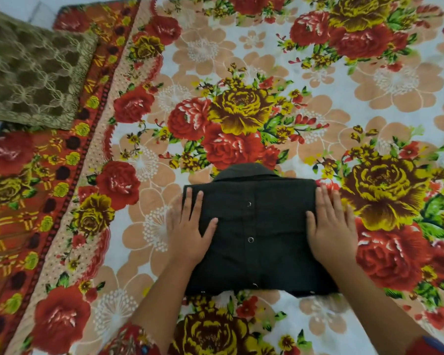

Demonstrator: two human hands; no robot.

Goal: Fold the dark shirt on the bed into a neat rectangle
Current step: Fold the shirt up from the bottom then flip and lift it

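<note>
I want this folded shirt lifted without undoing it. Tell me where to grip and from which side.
Probably take the dark shirt by its left and right edges, where the left hand and right hand lie flat: slide under from each side, thumbs on top. Those edges look straight and folded; the near edge is uneven, and the collar juts out beyond.

I read the shirt (259, 254) as plain near-black with silvery snaps (250, 239) | bedsheet (344, 98) around the shirt: white ground, peach blossoms, red and mustard roses, green leaves | border (23, 213) left of the shirt: orange-red, yellow motifs, dark dots | cushion (31, 70) far left of the shirt: olive-brown, pale lattice
</note>
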